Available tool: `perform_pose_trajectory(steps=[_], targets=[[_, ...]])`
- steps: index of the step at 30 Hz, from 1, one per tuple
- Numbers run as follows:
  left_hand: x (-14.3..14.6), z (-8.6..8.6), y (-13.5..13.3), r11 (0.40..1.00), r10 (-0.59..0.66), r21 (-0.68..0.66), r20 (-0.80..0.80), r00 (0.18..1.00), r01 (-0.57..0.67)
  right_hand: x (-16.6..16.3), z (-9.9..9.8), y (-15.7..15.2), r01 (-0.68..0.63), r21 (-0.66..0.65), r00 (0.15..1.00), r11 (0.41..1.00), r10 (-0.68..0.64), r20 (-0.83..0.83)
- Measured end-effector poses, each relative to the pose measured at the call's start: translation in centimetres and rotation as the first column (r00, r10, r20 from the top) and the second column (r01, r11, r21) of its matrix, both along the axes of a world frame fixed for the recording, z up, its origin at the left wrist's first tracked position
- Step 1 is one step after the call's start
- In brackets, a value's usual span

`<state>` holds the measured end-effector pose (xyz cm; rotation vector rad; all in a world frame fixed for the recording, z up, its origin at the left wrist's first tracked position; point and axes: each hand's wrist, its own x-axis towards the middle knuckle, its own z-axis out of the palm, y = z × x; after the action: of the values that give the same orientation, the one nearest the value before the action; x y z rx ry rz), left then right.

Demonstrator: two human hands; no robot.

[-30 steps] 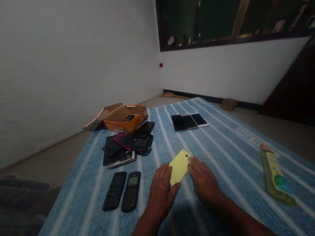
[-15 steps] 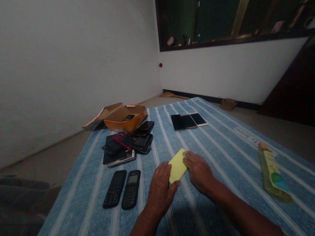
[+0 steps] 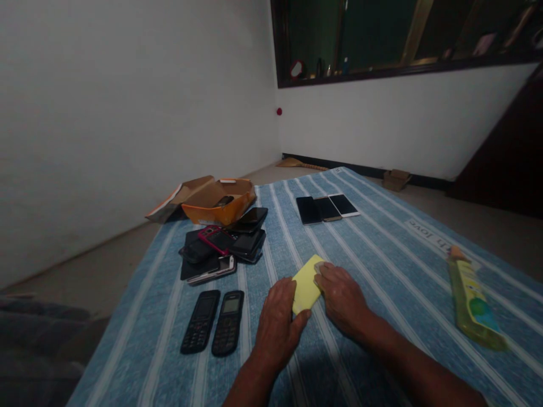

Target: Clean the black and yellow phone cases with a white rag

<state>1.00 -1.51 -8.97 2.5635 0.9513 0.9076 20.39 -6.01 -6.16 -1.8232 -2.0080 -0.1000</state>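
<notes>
A flat yellow rectangular piece (image 3: 307, 285), which looks like paper or thin card, lies tilted on the striped cloth between my hands. My left hand (image 3: 278, 319) grips it along its left and near edges, thumb at the near corner. My right hand (image 3: 341, 294) has its fingers closed at the far right edge, around a small pale grey thing (image 3: 319, 267) that is mostly hidden and that I cannot name. Left of my left hand, two black keypad phones (image 3: 228, 325) lie side by side. Behind them is a heap of phones (image 3: 220, 249), one with a pink frame.
An open orange cardboard box (image 3: 220, 209) with a phone inside stands at the far left. Three touchscreen phones (image 3: 326, 209) lie in a row farther back. At right lies a bottle of yellow-green liquid (image 3: 473, 305). Blue striped cloth (image 3: 382, 254) covers the surface.
The view has shifted slightly. Both hands stay on the yellow piece, with the right fingers barely moved at its edge.
</notes>
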Motion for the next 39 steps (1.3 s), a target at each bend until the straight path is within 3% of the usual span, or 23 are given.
perform_pose_trajectory(steps=[17, 33, 39], targets=[[0.1, 0.0, -0.1, 1.000, 0.024, -0.010, 0.013, 1.000, -0.024, 0.3, 0.2, 0.8, 0.031, -0.063, 0.999, 0.998, -0.032, -0.007], [0.1, -0.2, 0.0, 1.000, 0.017, -0.008, 0.012, 1.000, -0.017, -0.2, 0.1, 0.2, 0.039, -0.032, 0.999, 0.999, -0.038, 0.025], [0.0, -0.1, 0.1, 1.000, 0.014, 0.016, 0.018, 1.000, -0.015, -0.1, 0.9, 2.4, 0.007, -0.093, 1.000, 0.996, -0.007, 0.001]])
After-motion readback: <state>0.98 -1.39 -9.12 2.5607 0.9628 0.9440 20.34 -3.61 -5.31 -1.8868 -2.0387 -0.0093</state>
